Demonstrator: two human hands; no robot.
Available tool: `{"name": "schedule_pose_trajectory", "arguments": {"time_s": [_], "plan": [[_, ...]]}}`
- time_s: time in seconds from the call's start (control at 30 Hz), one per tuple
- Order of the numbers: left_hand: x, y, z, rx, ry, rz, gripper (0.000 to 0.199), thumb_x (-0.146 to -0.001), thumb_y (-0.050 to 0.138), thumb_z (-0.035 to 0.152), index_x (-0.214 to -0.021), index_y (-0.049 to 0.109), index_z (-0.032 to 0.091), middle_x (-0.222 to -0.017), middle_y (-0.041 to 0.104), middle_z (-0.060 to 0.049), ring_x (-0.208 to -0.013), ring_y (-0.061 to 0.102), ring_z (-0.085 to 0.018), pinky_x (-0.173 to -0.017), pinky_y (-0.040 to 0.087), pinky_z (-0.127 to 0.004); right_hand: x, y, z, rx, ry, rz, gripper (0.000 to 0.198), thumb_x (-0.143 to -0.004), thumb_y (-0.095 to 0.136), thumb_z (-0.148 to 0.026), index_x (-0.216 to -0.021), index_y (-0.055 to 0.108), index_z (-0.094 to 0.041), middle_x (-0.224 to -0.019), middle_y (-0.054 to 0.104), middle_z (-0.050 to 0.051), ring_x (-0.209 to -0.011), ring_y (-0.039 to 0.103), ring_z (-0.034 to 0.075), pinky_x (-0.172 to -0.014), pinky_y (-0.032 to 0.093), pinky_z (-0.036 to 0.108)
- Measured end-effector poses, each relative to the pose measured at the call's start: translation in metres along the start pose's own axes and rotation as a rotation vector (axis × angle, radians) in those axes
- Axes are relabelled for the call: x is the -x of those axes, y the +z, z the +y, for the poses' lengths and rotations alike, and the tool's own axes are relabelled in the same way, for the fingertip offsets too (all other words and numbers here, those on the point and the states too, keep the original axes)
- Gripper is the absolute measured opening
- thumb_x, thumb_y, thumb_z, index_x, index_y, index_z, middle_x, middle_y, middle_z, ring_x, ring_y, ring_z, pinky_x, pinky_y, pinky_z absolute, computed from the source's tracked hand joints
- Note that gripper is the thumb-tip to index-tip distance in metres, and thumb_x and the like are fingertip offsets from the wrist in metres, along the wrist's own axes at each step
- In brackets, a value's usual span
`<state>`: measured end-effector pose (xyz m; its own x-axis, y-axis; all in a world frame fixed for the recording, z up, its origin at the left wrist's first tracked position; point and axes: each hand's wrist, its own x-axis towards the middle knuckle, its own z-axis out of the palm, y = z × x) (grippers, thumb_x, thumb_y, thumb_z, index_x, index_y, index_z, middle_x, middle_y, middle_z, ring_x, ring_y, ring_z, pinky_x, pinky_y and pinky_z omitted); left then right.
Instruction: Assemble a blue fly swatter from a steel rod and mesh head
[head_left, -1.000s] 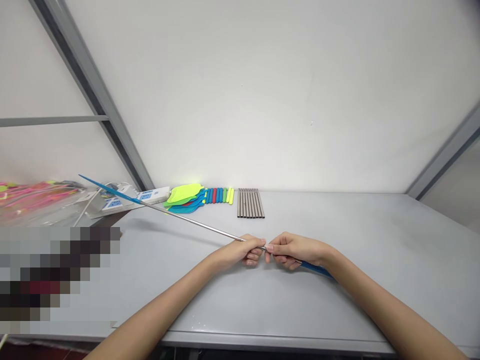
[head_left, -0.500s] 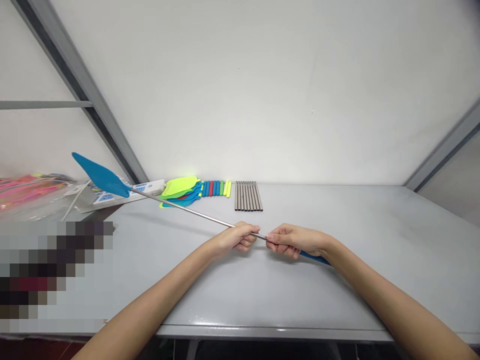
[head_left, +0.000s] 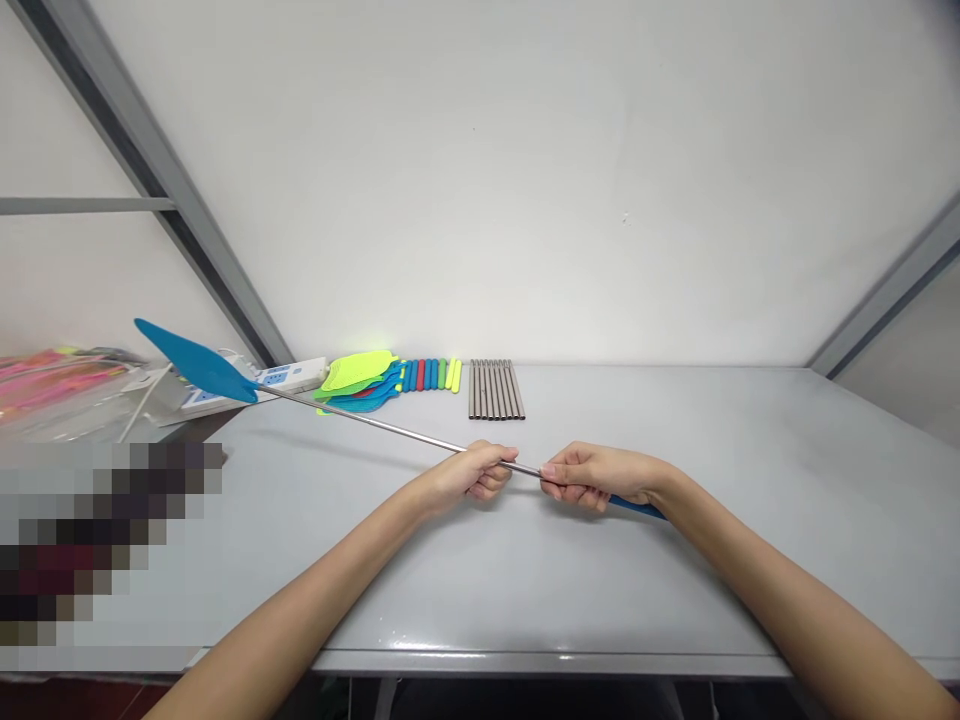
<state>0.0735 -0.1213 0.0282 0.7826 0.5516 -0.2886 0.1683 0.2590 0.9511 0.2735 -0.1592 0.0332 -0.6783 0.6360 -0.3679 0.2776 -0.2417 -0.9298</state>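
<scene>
Both hands hold one fly swatter [head_left: 405, 433] above the table, its thin metal rod slanting from upper left to lower right. Its blue paddle [head_left: 201, 366] points to the far left, seen nearly edge-on. My left hand [head_left: 478, 474] is closed round the rod near its middle. A short way to the right, my right hand [head_left: 589, 474] pinches the rod, and a blue handle [head_left: 637, 507] sticks out beyond that palm. The part of the rod inside the right hand is hidden.
Behind the hands, a row of metal tubes [head_left: 496, 390] lies on the grey table [head_left: 570, 590]. Left of it are several coloured handles [head_left: 431, 375] and a stack of swatter paddles [head_left: 360, 372]. A white power strip [head_left: 296, 374] and plastic bags [head_left: 71, 395] lie further left.
My right hand has slid slightly to the right, widening the gap between the hands. The paddle end has dipped a little and shifted left. My left hand keeps its grip.
</scene>
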Motion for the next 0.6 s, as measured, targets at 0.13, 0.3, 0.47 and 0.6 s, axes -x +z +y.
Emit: {"name": "schedule_pose_trajectory", "arguments": {"time_s": [0.13,0.3,0.47,0.6], "plan": [[-0.004,0.003,-0.006,0.055,-0.07,0.007,0.04,-0.073,0.042,0.04,-0.052,0.015,0.019,-0.048,0.01,0.008,-0.041,0.007,-0.004,-0.039,0.005,-0.021,0.002,-0.001,0.0,0.018,0.031,0.017,0.035,-0.076,0.045,-0.047,-0.064,0.044,-0.014,-0.053,0.022,-0.007,-0.043,0.017,0.003,-0.037,0.014,0.017],[-0.006,0.008,-0.01,0.159,-0.082,0.022,0.037,-0.073,0.041,0.039,-0.051,0.019,0.018,-0.046,0.015,0.008,-0.039,0.012,-0.004,-0.038,0.009,-0.021,0.003,0.001,-0.003,0.088,0.024,0.085,0.038,-0.074,0.045,-0.05,-0.065,0.044,-0.014,-0.053,0.026,-0.006,-0.043,0.019,0.003,-0.038,0.016,0.017],[-0.004,0.012,-0.012,0.111,0.039,0.019,0.037,-0.075,0.04,0.04,-0.051,0.026,0.017,-0.045,0.021,0.007,-0.039,0.016,-0.004,-0.039,0.009,-0.021,0.003,0.002,-0.003,0.128,0.004,0.12,0.04,-0.073,0.045,-0.052,-0.065,0.047,-0.013,-0.053,0.026,-0.006,-0.043,0.02,0.003,-0.039,0.017,0.018],[-0.002,0.014,-0.012,-0.045,0.095,0.031,0.036,-0.075,0.041,0.044,-0.055,0.034,0.016,-0.048,0.027,0.006,-0.041,0.021,-0.004,-0.04,0.013,-0.02,0.002,0.001,-0.001,0.13,-0.032,0.12,0.038,-0.073,0.045,-0.052,-0.067,0.047,-0.014,-0.052,0.025,-0.006,-0.043,0.019,0.004,-0.04,0.016,0.019]]}}
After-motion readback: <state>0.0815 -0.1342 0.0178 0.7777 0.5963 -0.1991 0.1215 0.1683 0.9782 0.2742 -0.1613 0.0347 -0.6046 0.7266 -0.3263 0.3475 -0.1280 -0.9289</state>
